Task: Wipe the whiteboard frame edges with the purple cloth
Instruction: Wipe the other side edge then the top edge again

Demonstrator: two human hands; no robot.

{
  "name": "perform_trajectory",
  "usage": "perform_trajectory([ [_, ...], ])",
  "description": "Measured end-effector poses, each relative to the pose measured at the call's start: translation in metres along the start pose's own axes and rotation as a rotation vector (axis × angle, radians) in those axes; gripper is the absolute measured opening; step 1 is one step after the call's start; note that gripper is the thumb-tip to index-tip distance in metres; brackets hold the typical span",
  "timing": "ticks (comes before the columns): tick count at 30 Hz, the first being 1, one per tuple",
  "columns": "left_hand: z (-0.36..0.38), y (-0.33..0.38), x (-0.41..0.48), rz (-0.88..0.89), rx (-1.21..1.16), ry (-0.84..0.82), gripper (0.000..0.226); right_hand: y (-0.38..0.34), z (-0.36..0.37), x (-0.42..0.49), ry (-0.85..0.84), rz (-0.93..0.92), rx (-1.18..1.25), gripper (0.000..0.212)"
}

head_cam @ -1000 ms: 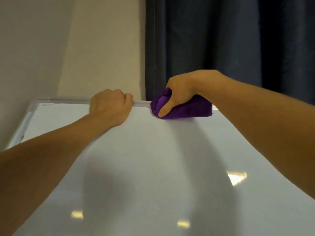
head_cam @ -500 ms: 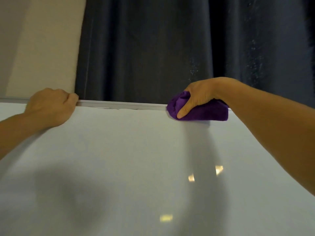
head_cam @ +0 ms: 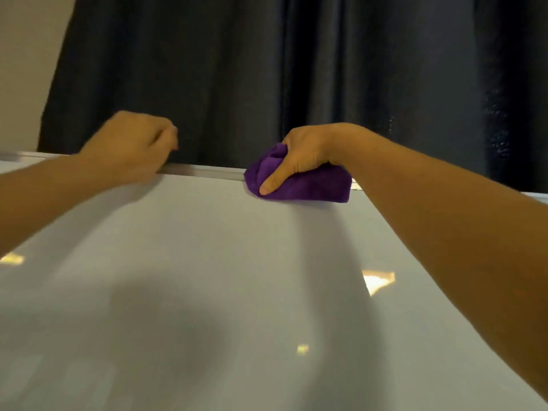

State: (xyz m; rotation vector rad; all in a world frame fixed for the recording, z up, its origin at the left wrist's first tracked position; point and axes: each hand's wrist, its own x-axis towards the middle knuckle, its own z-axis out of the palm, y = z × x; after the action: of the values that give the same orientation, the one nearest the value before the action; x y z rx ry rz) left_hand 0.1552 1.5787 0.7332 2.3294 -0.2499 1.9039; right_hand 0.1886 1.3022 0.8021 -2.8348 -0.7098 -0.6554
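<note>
Whiteboard (head_cam: 237, 292) fills the lower frame; its frame (head_cam: 204, 171) runs across mid-frame. Left hand (head_cam: 130, 146) at left-centre on that edge. Right hand (head_cam: 305, 155) right of centre, on cloth (head_cam: 314, 185) over the edge. Curtain (head_cam: 296, 69) behind, wall (head_cam: 26, 54) upper left.

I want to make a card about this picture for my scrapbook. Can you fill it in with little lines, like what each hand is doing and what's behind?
Place: at the top edge of a whiteboard
Right hand: squeezing a purple cloth onto the frame's top edge
Left hand: curled into a loose fist, blurry, at the frame's top edge left of the cloth; can't tell if it's gripping
Behind the board: dark curtain, a bit of pale wall at the left
Board surface: shiny, with small light reflections and arm shadows
</note>
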Motion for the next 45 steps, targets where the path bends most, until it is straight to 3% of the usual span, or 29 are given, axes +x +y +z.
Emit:
perform_trajectory([
  [3, 0.028, 0.082, 0.02, 0.094, -0.075, -0.188, 0.043, -0.003, -0.004, -0.003, 0.028, -0.033, 0.03, 0.088],
  [6, 0.049, 0.1, 0.03, -0.106, -0.005, -0.329, 0.061, -0.001, -0.004, -0.006, 0.033, -0.049, 0.037, 0.088],
  [13, 0.064, 0.095, 0.015, 0.079, 0.242, -0.047, 0.061, 0.021, -0.014, -0.023, 0.023, 0.014, 0.028, 0.086],
  [28, 0.059, 0.081, 0.014, 0.0, 0.292, -0.066, 0.065, 0.149, -0.054, -0.089, 0.04, 0.157, 0.054, 0.076],
  [32, 0.045, 0.089, 0.015, -0.112, 0.336, -0.124, 0.067, 0.192, -0.065, -0.107, 0.033, 0.132, 0.101, 0.079],
  [35, 0.043, 0.135, 0.02, -0.112, 0.377, -0.106, 0.06, 0.208, -0.069, -0.112, 0.028, 0.097, 0.096, 0.08],
  [37, 0.052, 0.195, 0.028, -0.002, 0.28, -0.046, 0.053, 0.213, -0.069, -0.112, 0.039, 0.067, 0.101, 0.077],
  [40, 0.075, 0.279, 0.038, 0.039, 0.057, -0.15, 0.05, 0.211, -0.062, -0.105, 0.076, -0.012, 0.122, 0.077],
  [43, 0.098, 0.323, 0.045, -0.12, -0.074, -0.238, 0.059, 0.216, -0.059, -0.103, 0.072, -0.071, 0.119, 0.078],
  [45, 0.109, 0.337, 0.04, -0.146, 0.054, -0.231, 0.069, 0.226, -0.062, -0.108, 0.064, -0.08, 0.114, 0.081],
])
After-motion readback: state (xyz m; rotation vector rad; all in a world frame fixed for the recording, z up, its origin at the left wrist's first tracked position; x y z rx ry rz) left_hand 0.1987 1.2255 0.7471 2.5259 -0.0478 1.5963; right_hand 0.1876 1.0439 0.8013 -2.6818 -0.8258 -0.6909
